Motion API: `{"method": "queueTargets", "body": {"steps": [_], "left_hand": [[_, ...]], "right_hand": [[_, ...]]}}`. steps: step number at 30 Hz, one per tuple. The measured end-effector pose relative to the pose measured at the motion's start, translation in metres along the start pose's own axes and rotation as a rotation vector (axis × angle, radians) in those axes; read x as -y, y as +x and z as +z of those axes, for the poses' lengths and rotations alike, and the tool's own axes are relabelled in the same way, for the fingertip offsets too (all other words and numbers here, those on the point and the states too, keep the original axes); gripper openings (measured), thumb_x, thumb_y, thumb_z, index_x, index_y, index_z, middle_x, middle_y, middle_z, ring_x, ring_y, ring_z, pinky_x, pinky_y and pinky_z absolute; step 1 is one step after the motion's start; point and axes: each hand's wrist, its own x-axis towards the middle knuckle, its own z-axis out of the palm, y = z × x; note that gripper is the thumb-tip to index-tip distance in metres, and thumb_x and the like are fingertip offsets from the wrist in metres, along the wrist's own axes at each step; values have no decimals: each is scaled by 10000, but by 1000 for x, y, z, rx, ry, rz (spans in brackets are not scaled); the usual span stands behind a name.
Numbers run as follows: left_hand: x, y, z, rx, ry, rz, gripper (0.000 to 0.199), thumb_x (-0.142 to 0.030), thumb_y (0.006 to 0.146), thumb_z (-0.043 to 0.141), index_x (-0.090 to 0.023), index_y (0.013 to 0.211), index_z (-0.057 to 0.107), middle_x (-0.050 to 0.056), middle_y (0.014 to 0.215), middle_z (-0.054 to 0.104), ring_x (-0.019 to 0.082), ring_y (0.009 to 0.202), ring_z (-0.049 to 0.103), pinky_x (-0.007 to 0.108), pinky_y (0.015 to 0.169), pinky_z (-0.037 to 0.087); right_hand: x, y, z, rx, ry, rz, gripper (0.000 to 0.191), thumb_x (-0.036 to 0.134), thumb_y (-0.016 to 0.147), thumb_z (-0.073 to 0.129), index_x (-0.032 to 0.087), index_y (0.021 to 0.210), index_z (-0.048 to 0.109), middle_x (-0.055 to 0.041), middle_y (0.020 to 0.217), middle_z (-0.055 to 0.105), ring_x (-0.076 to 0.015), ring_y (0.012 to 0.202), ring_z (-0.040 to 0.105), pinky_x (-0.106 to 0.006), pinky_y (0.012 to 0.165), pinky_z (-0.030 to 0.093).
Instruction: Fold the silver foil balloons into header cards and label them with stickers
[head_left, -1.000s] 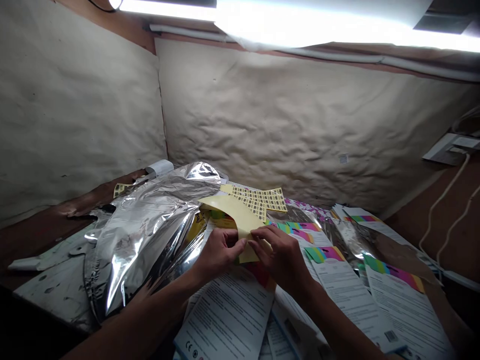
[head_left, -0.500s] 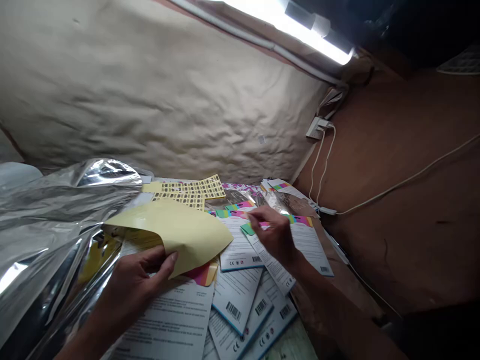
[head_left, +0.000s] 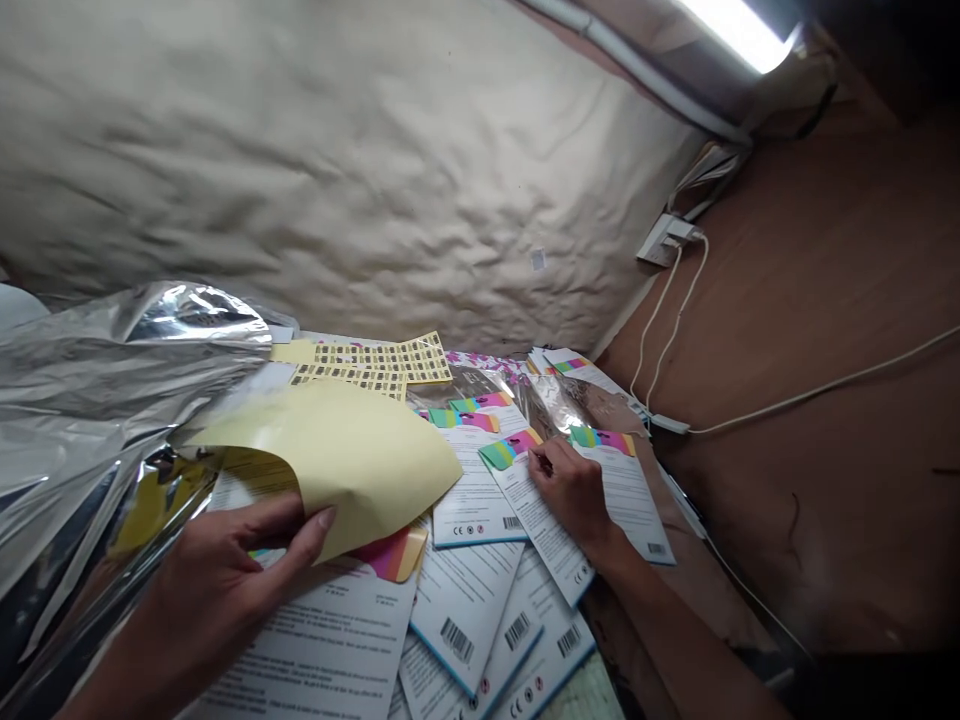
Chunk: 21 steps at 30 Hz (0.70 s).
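A pale-yellow backing sheet (head_left: 337,460), curled into a loose arch above the printed cards (head_left: 476,495)

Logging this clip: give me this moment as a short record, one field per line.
Left hand: holds a pale yellow sheet, curled over the cards
Right hand: fingertips at the top of a printed card with a striped colour header
Beyond the sheet: yellow label strips
Left side: crumpled silver foil bag
Behind: paper-lined wall
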Motion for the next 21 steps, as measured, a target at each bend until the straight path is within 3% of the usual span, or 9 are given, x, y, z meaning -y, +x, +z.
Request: {"method": "queueTargets", "body": {"steps": [6, 13, 21], "left_hand": [[-10, 3, 2, -63, -30, 68, 352, -561, 790, 583, -272, 675, 747, -27, 582, 669, 185, 494, 642, 210, 429, 482], [-3, -1, 3, -58, -78, 31, 298, -530, 793, 614, -271, 778, 760, -24, 660, 704, 206, 596, 687, 222, 504, 529], [-3, 0, 2, -58, -115, 2, 332, -552, 780, 631, -240, 721, 730, -11, 650, 694, 213, 605, 680, 227, 487, 514]], "right_hand": [[0, 0, 1, 68, -44, -36, 181, 135, 877, 563, 188, 714, 619, 9, 696, 641, -125, 616, 581, -258, 570, 324], [2, 0, -3, 154, 45, -7, 147, 178, 894, 570, 196, 778, 659, -6, 754, 685, -153, 708, 631, -259, 635, 358], [5, 5, -21, 312, 152, -3, 135, 245, 918, 570, 216, 887, 699, -28, 877, 722, -181, 811, 667, -261, 721, 448]]}}
